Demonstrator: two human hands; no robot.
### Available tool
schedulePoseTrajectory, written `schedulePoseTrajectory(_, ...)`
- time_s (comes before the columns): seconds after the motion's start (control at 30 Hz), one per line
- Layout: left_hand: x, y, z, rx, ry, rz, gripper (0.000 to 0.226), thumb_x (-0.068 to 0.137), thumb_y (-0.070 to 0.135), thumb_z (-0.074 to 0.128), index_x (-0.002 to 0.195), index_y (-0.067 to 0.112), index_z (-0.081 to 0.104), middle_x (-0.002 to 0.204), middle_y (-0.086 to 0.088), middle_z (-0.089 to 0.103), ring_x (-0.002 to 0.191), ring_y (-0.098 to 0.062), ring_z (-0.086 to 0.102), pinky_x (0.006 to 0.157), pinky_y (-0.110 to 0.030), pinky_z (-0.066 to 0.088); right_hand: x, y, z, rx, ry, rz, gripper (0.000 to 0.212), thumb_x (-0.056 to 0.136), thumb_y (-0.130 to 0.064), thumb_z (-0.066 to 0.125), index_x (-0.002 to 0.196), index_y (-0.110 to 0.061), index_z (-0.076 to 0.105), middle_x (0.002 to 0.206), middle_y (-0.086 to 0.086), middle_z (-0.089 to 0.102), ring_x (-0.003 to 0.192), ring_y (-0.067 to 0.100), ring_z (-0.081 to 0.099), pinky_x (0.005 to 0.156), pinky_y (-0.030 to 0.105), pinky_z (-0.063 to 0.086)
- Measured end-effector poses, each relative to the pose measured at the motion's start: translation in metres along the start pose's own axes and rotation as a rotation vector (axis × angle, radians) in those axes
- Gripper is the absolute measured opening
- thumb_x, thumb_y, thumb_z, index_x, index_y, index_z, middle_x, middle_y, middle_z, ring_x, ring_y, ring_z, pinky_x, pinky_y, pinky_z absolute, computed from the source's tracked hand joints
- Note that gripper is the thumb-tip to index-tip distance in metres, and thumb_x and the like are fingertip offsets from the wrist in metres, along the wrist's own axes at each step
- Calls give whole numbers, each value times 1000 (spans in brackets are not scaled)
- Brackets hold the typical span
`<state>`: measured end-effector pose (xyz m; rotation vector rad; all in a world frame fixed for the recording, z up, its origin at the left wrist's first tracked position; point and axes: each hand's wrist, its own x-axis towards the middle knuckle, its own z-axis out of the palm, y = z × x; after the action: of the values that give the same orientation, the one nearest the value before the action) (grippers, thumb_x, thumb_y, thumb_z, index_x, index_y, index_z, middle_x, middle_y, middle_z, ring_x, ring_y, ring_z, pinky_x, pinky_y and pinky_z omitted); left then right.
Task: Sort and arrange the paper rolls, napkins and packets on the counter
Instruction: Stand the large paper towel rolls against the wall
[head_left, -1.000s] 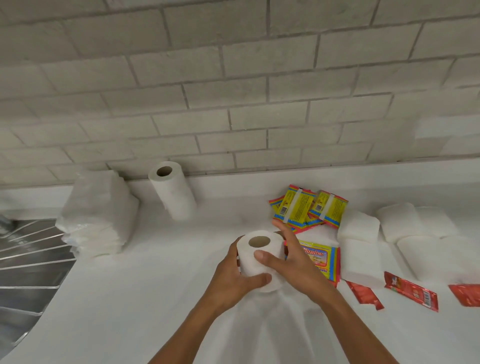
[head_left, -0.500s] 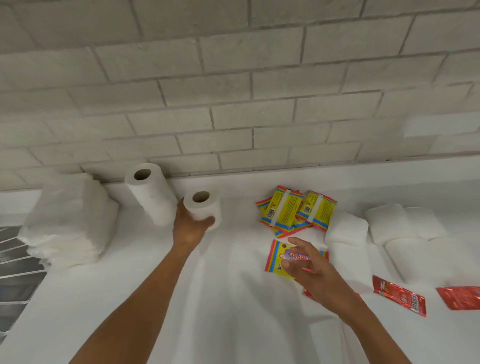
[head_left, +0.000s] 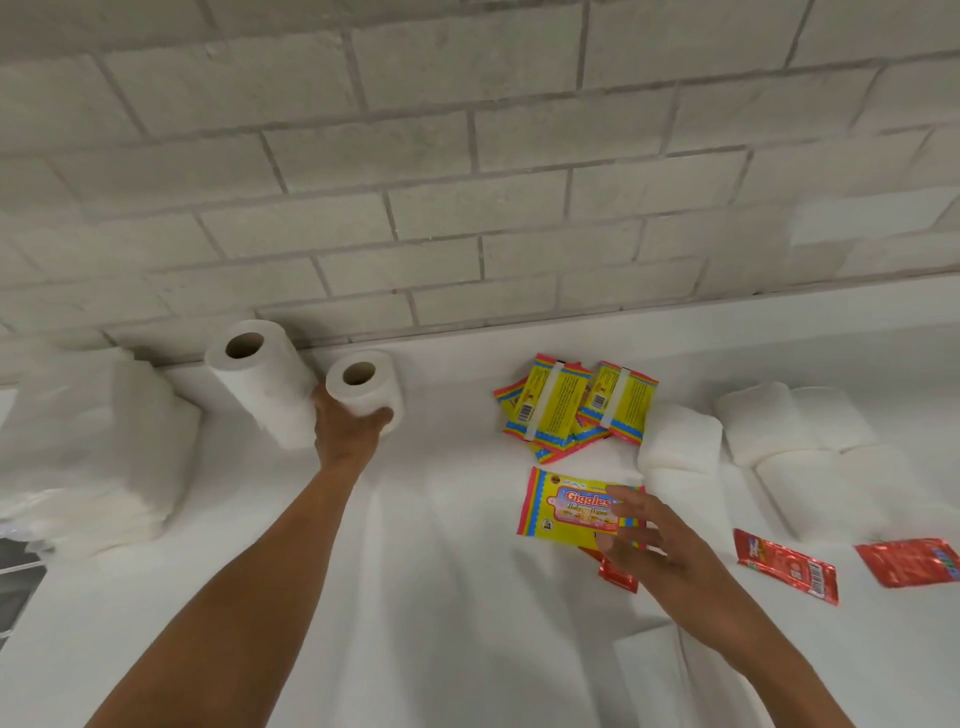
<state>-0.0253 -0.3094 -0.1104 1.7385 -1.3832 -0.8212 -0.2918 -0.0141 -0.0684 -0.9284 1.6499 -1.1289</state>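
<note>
My left hand (head_left: 348, 434) grips a short white paper roll (head_left: 366, 387) standing at the back of the counter, right beside a taller paper roll (head_left: 260, 382) by the wall. My right hand (head_left: 654, 540) hovers with fingers spread over a yellow Giggles packet (head_left: 566, 509) and holds nothing. More yellow packets (head_left: 571, 408) lie in a heap further back. Folded white napkins (head_left: 680, 441) lie to their right. Red sachets (head_left: 789, 566) lie near the right edge, one (head_left: 618, 574) partly under my right hand.
A tall stack of white napkins (head_left: 104, 452) stands at the left. A steel sink edge (head_left: 15, 577) shows at far left. More folded napkins (head_left: 810, 457) cover the right side. A brick wall (head_left: 467, 182) backs the white counter (head_left: 415, 597).
My left hand has carried the short roll from the counter's middle to the back, beside the tall roll. My right hand let go of it and moved right over the Giggles packet.
</note>
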Motion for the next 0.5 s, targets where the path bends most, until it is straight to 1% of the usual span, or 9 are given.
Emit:
schedulePoseTrajectory(0.07, 2, -2, 1, 4, 2, -4, 98, 63, 30, 88, 143, 25, 32, 134, -3, 57, 121, -34, 56, 101, -52, 48, -2, 3, -4, -12, 2, 3, 45, 86, -23, 71, 128, -31, 56, 127, -9, 58, 111, 5, 60, 70, 13, 54)
schedulePoseTrajectory(0.13, 2, -5, 2, 11, 0, -7, 97, 64, 31, 88, 143, 24, 31, 134, -4, 56, 121, -35, 55, 101, -53, 48, -3, 6, -8, -42, 7, 0, 46, 84, -29, 71, 127, -34, 57, 129, -9, 59, 109, 2, 61, 75, 12, 53)
schedulePoseTrajectory(0.2, 3, -5, 4, 18, -3, -2, 97, 65, 31, 88, 142, 23, 31, 133, -5, 56, 121, -35, 55, 100, -53, 48, -4, 9, -11, -38, 13, 2, 48, 82, -34, 71, 127, -36, 56, 129, -11, 60, 109, 0, 61, 76, 12, 52)
schedulePoseTrajectory(0.23, 4, -5, 5, 19, -3, 3, 97, 65, 30, 88, 142, 22, 31, 133, -5, 56, 121, -36, 55, 100, -53, 48, -4, 9, -13, -48, 17, 5, 49, 81, -39, 71, 128, -37, 56, 129, -14, 59, 111, 0, 60, 76, 12, 52)
schedulePoseTrajectory(0.3, 4, -5, 6, 19, -4, 4, 96, 65, 30, 88, 142, 21, 31, 133, -6, 56, 121, -36, 55, 100, -53, 48, -5, 9, -14, -71, 23, -1, 55, 79, -57, 71, 129, -42, 54, 126, -22, 59, 112, -1, 59, 79, 13, 51)
schedulePoseTrajectory(0.33, 4, -5, 7, 20, -4, 2, 96, 65, 30, 88, 142, 21, 31, 133, -6, 56, 121, -36, 55, 100, -54, 48, -6, 10, -15, -72, 28, -6, 60, 74, -64, 70, 128, -43, 54, 125, -24, 59, 111, -2, 60, 82, 14, 51)
schedulePoseTrajectory(0.37, 5, -5, 7, 23, -5, 0, 96, 65, 30, 88, 141, 21, 31, 133, -6, 55, 121, -36, 55, 99, -54, 48, -6, 10, -15, -72, 32, -8, 62, 71, -67, 70, 128, -44, 54, 125, -25, 59, 111, -2, 60, 85, 18, 52)
schedulePoseTrajectory(0.43, 4, -6, 7, 26, -6, -3, 96, 64, 29, 89, 141, 20, 31, 133, -5, 55, 120, -36, 55, 99, -53, 48, -7, 13, -15, -85, 30, -4, 58, 76, -63, 70, 128, -45, 54, 127, -22, 58, 114, 3, 59, 96, 29, 51)
schedulePoseTrajectory(0.5, 5, -6, 7, 27, 0, -1, 97, 64, 28, 89, 142, 19, 33, 134, -5, 55, 121, -34, 55, 99, -50, 47, -7, 14, -16, -99, 25, 0, 58, 77, -63, 69, 130, -45, 53, 130, -20, 58, 116, 5, 59, 100, 36, 50)
